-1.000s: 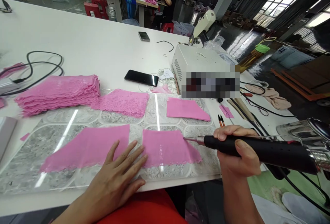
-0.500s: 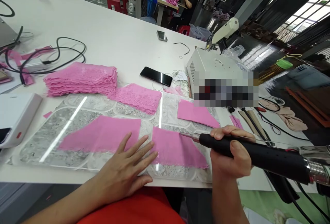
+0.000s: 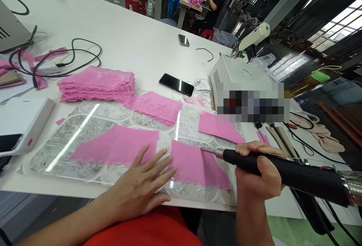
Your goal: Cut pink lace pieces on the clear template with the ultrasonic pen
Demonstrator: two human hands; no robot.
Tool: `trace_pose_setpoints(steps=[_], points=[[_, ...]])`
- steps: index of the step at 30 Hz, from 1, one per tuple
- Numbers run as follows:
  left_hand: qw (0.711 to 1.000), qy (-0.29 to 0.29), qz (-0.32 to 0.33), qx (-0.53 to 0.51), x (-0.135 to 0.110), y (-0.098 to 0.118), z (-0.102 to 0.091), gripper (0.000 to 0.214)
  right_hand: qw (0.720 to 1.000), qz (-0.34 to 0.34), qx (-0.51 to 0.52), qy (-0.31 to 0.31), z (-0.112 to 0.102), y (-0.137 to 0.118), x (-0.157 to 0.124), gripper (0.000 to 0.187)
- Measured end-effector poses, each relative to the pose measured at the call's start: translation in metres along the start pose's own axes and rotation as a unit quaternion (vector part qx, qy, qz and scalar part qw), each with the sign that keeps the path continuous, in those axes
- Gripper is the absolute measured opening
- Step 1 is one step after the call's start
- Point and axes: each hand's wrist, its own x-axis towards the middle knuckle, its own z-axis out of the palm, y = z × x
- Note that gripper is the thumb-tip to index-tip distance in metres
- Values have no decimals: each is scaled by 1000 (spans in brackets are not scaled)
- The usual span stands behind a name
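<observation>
My left hand [image 3: 149,180] lies flat with its fingers spread over two pink fabric pieces. Its fingertips touch the lower right of the left fabric piece [image 3: 118,144] and the left edge of the right fabric piece [image 3: 186,163]. Wrapped in my right hand [image 3: 260,174] is a black pen-like handheld tool [image 3: 305,178] with a slim metal tip. That tip meets the upper edge of the right piece, where the cloth looks slightly creased. Both pieces rest on a clear-topped, marble-patterned mat [image 3: 62,159].
Behind the mat are a tall stack of pink lace pieces [image 3: 96,83], a smaller lace pile [image 3: 158,106] and more plain pink pieces [image 3: 219,125]. A black phone [image 3: 177,84] and a grey box [image 3: 240,72] stand beyond. Black cables [image 3: 85,40] loop at left. A person [image 3: 216,4] sits farther back.
The whole view has shifted slightly, so the table things appear farther right. My hands and the tool tip keep nearly the same places on the fabric.
</observation>
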Motion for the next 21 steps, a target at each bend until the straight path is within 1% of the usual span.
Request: trace_pose_setpoints(steps=[10,17,21], points=[[1000,5,6,-4,-2,0,1,42,998,16,33,-42,24,1,-9,16],[1000,15,3,-17,-2,0,2,43,998,16,23,-48,24,7,-9,14],[1000,15,6,-22,-2,0,1,43,999,15,17,-44,24,6,-8,12]])
